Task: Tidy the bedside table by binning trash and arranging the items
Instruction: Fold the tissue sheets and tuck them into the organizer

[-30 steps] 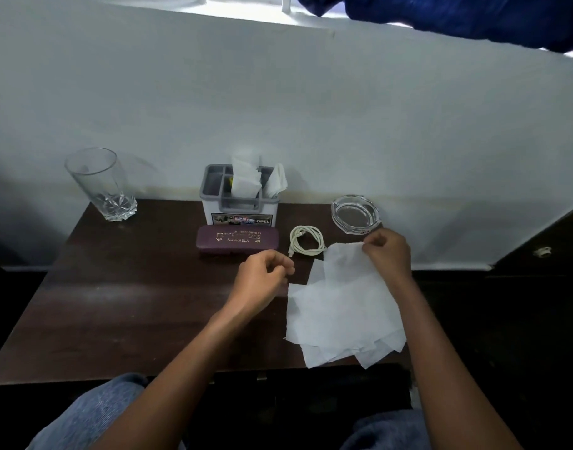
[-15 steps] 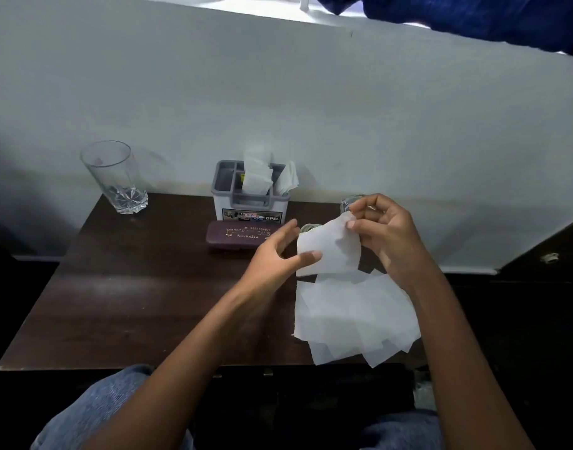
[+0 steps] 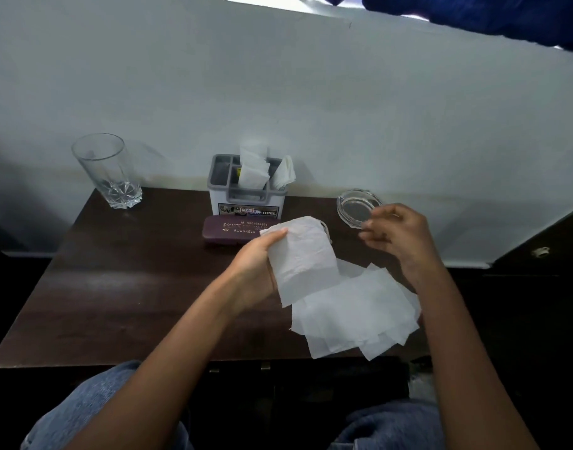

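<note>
My left hand [image 3: 257, 266] holds one white tissue sheet [image 3: 303, 259] lifted above the dark wooden bedside table [image 3: 132, 287], its thumb lying across the sheet's top edge. A loose pile of several more tissue sheets [image 3: 356, 313] lies on the table's front right part. My right hand [image 3: 397, 233] hovers to the right of the held sheet with its fingers loosely curled and nothing in it, in front of a glass ashtray [image 3: 358, 207]. The held tissue covers most of a coiled white cable.
A grey organiser box [image 3: 247, 198] with tissues stuck in it stands at the back against the wall. A maroon glasses case [image 3: 228, 232] lies just in front of it. A drinking glass [image 3: 106, 172] stands at the back left corner. My knees are under the front edge.
My right hand picked a tissue off the pile and passed it to my left hand. It has now let go and drawn away to the right.
</note>
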The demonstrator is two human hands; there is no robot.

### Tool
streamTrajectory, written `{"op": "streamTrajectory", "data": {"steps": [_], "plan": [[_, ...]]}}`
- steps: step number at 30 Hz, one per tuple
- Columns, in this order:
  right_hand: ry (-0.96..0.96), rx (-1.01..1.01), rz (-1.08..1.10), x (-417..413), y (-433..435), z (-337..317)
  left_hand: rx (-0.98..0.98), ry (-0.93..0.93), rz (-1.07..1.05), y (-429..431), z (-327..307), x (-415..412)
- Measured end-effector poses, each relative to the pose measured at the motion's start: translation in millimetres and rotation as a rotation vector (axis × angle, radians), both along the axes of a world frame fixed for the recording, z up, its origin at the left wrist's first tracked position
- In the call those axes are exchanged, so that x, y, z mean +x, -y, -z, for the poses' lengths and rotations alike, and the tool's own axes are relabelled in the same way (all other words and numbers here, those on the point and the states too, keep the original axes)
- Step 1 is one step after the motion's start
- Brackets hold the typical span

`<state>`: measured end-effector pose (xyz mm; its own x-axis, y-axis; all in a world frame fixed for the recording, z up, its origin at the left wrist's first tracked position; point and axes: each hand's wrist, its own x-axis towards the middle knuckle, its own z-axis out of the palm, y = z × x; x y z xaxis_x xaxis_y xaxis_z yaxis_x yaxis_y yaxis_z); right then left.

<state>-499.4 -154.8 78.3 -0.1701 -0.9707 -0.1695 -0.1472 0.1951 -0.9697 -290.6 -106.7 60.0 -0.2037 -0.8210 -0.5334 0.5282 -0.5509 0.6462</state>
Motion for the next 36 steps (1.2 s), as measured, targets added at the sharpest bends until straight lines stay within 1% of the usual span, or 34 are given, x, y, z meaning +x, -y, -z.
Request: {"op": "streamTrajectory", "data": {"steps": [3, 4, 6, 9, 14, 16, 22, 25, 29, 33, 36], "plan": [[-0.368, 0.103, 0.049, -32.2, 4.8, 22.4, 0.064, -0.047, -0.065, 0.6, 0.8, 2.9], [-0.477, 0.149, 0.029, -39.7, 5.7, 29.9, 0.083, -0.061, -0.076, 0.2, -0.1, 3.2], [-0.631, 0.257, -0.078, -49.1, 6.8, 42.0, 0.103, -0.088, -0.079, -0.7, -0.9, 3.1], [-0.738, 0.342, -0.216, -49.7, 7.1, 51.8, 0.118, -0.071, -0.025, -2.8, 0.1, 2.7], [-0.817, 0.318, -0.199, -49.3, 11.2, 64.2, 0.114, -0.053, 0.015, -3.2, 1.2, 3.8], [-0.824, 0.287, -0.205, -50.2, 11.4, 65.0, 0.103, -0.03, 0.011, -2.2, 2.2, 5.6], [-0.702, 0.208, -0.181, -51.9, 9.4, 52.6, 0.087, 0.056, 0.025, -0.8, 6.4, 9.5], [-0.648, 0.119, -0.185, -49.2, 5.4, 43.1, 0.067, 0.105, 0.022, 0.2, 6.8, 8.3], [-0.409, -0.021, -0.351, -35.1, -2.4, 13.7, 0.035, 0.212, 0.035, 0.4, 7.5, 7.2], [-0.383, -0.079, -0.599, -10.3, -9.5, -23.4, 0.008, 0.298, 0.126, 0.5, 12.2, 5.6], [-0.38, -0.082, -0.734, 13.0, -14.9, -40.3, 0.014, 0.308, 0.22, -1.1, 13.2, 3.7]]}}
